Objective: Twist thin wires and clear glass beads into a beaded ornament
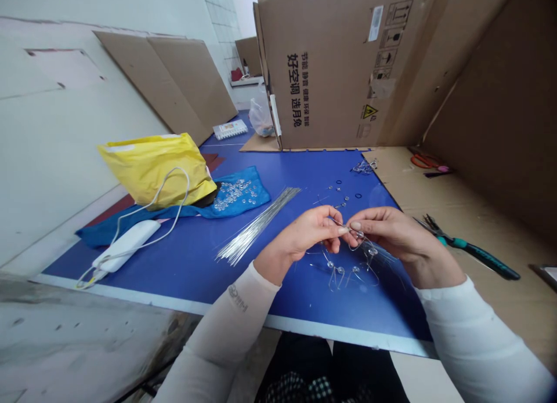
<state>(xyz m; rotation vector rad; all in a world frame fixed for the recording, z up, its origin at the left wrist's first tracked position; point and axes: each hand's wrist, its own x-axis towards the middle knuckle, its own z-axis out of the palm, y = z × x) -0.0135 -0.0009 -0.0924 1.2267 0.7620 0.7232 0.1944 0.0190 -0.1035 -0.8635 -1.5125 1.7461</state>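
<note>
Both hands meet over the blue table, pinching thin wire that carries clear beads. My left hand has thumb and fingers closed on the wire. Close beside it, my right hand grips the same wire between thumb and forefinger, near a clear bead. Below the fingers hang loops of wire with several clear beads. To the left lies a bundle of straight silver wires. Past it, many clear beads rest on a blue cloth.
Green-handled pliers and red scissors lie on cardboard at the right. A yellow bag and a white power strip are at the left. A large cardboard box stands behind.
</note>
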